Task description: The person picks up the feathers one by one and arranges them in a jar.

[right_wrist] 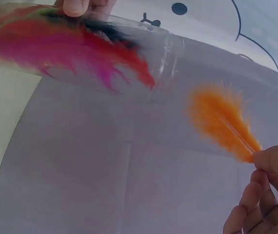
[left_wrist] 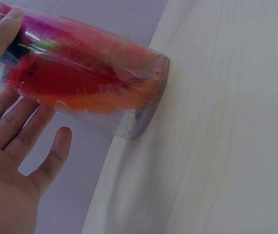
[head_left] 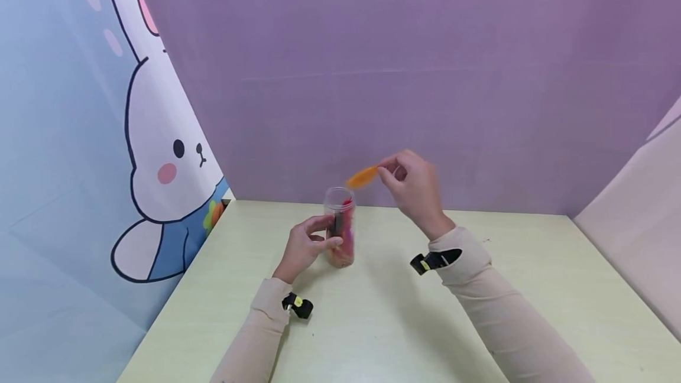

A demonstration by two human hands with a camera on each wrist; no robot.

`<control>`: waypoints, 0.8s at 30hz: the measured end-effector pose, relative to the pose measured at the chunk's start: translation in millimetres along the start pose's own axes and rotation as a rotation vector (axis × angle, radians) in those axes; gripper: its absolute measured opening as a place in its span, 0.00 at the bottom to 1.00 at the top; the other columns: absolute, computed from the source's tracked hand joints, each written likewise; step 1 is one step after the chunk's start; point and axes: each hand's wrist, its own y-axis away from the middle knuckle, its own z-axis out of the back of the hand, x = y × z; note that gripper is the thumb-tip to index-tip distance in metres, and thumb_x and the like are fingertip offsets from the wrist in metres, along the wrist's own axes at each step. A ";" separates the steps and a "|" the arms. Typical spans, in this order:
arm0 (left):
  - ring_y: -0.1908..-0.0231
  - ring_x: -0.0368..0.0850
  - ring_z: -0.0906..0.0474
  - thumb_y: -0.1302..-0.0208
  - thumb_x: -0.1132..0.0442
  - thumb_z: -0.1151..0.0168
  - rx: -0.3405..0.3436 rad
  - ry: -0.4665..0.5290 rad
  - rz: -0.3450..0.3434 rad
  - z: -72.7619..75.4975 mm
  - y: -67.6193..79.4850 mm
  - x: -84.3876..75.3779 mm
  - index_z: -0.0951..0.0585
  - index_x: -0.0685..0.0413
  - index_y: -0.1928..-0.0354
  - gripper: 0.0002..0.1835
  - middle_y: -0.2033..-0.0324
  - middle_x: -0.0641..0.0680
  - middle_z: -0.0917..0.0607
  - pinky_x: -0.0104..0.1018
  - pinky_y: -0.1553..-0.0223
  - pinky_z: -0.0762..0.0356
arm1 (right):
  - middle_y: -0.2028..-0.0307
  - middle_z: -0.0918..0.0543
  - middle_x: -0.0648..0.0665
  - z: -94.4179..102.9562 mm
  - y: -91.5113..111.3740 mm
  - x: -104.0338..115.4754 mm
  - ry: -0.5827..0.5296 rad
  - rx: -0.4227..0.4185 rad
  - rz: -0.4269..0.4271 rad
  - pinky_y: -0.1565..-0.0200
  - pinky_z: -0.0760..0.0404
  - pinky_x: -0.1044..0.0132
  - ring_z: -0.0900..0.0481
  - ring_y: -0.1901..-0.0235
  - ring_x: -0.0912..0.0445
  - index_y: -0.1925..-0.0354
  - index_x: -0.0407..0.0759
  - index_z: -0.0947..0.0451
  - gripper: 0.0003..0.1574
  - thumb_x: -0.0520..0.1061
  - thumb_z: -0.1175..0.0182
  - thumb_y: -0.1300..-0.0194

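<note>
A clear plastic jar [head_left: 347, 247] stands upright on the table, its mouth uncovered. Inside it are several feathers [right_wrist: 66, 48] in red, magenta, orange, green and a dark colour. My left hand [head_left: 307, 244] grips the jar from its left side, thumb in front; in the left wrist view the thumb and fingers of that hand [left_wrist: 12, 151] lie around the wall. Between thumb and forefinger my right hand [head_left: 417, 188] pinches an orange feather [right_wrist: 224, 122] by its quill end. The feather [head_left: 362, 177] is just above and right of the jar's mouth, apart from the rim.
The pale wooden table [head_left: 511, 288] reaches back to a purple backdrop [head_left: 404, 75]. To the left hangs a light blue sheet with a cartoon rabbit [head_left: 165, 152]. A pale panel [head_left: 638, 217] borders the table on the right.
</note>
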 end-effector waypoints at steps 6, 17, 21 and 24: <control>0.42 0.48 0.17 0.50 0.47 0.18 0.003 -0.008 0.013 -0.4 1.0 -5.8 0.17 0.44 0.40 0.34 0.43 0.50 0.13 0.35 0.51 0.15 | 0.70 0.18 0.45 -17.3 1.1 2.2 0.043 0.006 0.075 0.74 0.29 0.68 0.26 0.75 0.56 0.64 0.40 0.12 0.03 0.40 0.30 0.35; 0.41 0.49 0.17 0.49 0.46 0.19 0.001 -0.009 0.016 -0.4 2.3 -6.1 0.17 0.44 0.39 0.34 0.42 0.51 0.13 0.36 0.51 0.14 | 0.70 0.19 0.47 -41.6 7.1 4.9 0.128 0.050 0.100 0.73 0.28 0.67 0.25 0.75 0.55 0.65 0.42 0.11 0.03 0.41 0.30 0.35; 0.41 0.48 0.17 0.50 0.46 0.19 0.005 -0.005 0.020 0.1 1.7 -4.8 0.17 0.43 0.40 0.33 0.43 0.50 0.13 0.36 0.51 0.14 | 0.70 0.19 0.46 -46.7 7.8 5.4 0.135 0.077 0.073 0.72 0.27 0.66 0.23 0.74 0.54 0.64 0.42 0.11 0.03 0.41 0.29 0.35; 0.42 0.48 0.17 0.50 0.47 0.19 0.005 0.001 0.016 0.1 1.3 -4.7 0.17 0.44 0.40 0.33 0.43 0.50 0.13 0.36 0.51 0.15 | 0.69 0.18 0.47 -49.5 7.8 6.3 0.154 0.105 0.056 0.72 0.25 0.65 0.20 0.72 0.54 0.63 0.44 0.10 0.03 0.42 0.29 0.35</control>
